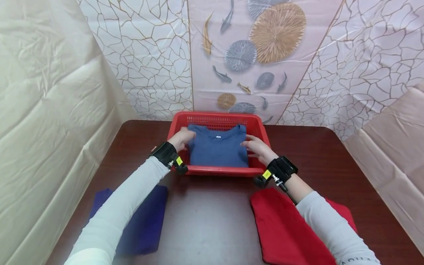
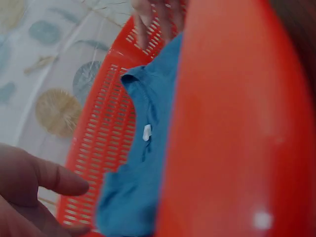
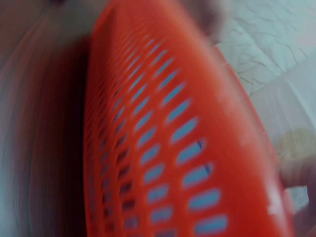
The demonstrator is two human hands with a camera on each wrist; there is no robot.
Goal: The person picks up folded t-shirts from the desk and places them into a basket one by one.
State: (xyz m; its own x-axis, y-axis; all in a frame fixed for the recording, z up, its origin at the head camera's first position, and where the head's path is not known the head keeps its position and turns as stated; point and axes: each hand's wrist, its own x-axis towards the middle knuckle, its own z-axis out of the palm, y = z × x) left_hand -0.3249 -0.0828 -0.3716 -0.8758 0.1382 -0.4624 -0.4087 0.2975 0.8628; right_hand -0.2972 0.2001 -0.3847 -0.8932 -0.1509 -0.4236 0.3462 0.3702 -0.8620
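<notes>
Blue knit fabric T-shirt (image 1: 218, 152), folded to a squarish panel, lies inside a red plastic basket (image 1: 218, 170) on the far part of the table. Shirt sits between the two hands: to the right of the left hand (image 1: 182, 139), to the left of the right hand (image 1: 260, 148). Its longer side, as seen, runs left to right, collar toward the far wall of the basket; neither hand clearly nearer.

Grip: both released. Left thumb and fingers spread apart at the shirt's left edge; right fingers loosely extended at its right edge. Whether fingertips touch the cloth, cannot tell.

Materials: shirt matt and soft, scooped ribbed collar, small white label (image 1: 218, 137) inside the neck. Basket glossy, rectangular, broad smooth rim, walls pierced with rows of slots. Dark reddish-brown table (image 1: 205, 224), sheen at near centre. Near left, a folded purple cloth (image 1: 150, 222); near right, a larger red cloth (image 1: 278, 226), partly under the right forearm in view.
</notes>
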